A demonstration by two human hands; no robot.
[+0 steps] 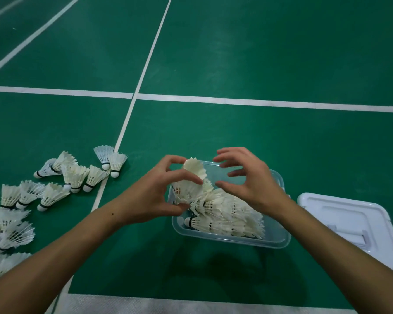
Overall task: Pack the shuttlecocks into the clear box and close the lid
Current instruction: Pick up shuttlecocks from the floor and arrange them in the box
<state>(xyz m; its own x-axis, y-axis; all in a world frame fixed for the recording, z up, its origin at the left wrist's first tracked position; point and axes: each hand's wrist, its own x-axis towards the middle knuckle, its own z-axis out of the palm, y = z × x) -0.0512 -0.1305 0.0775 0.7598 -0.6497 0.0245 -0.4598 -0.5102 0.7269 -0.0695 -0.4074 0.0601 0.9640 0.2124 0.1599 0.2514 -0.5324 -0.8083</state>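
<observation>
Now 1 lid (349, 223), 1 box (279, 242).

We see loose shuttlecocks (55, 191) crowding the floor (236, 53) at lower left and the lid (349, 225) lying at right; the box (232, 240) is heaped, upper frame open.

Two bare forearms, no sleeves; small dark mole (113, 214) on the left one.

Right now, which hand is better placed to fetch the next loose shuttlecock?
Left, probably. The loose shuttlecocks lie on the floor on its side of the box. The left hand must first drop the one it grips; the empty right hand would have to cross over.
</observation>
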